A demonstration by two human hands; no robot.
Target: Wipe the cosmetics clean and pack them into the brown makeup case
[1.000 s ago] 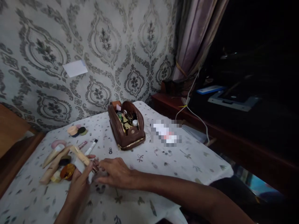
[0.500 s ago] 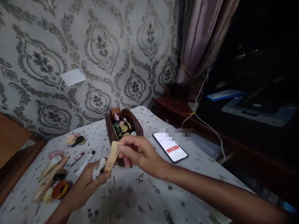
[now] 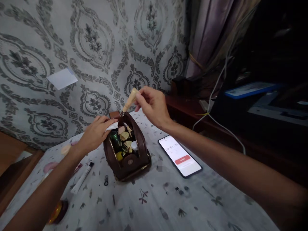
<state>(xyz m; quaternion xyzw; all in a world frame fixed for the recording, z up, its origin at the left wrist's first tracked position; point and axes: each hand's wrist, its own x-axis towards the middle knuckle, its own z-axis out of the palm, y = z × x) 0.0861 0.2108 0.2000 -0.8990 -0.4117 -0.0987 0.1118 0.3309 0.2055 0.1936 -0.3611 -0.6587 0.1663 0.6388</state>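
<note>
On the table (image 3: pixel 130 205), the brown bag (image 3: pixel 141 160) stands open, packed with small containers (image 3: pixel 124 136), one green. My left hand (image 3: pixel 95 134) holds a white piece (image 3: pixel 112 126) at its rim; my right hand (image 3: pixel 155 107) pinches a tilted beige tube (image 3: pixel 130 100) above its far end.

Lit phone (image 3: pixel 180 156), purple curtain (image 3: pixel 210 35), white cable (image 3: pixel 211 97), patterned wallpaper (image 3: pixel 120 19)

The left hand (image 3: pixel 97 131) reaches palm down near mid-frame, its forearm rising from the lower left corner. The right hand (image 3: pixel 154 104), slightly higher, pinches with thumb and bent fingers, its forearm slanting down to the lower right.
</note>
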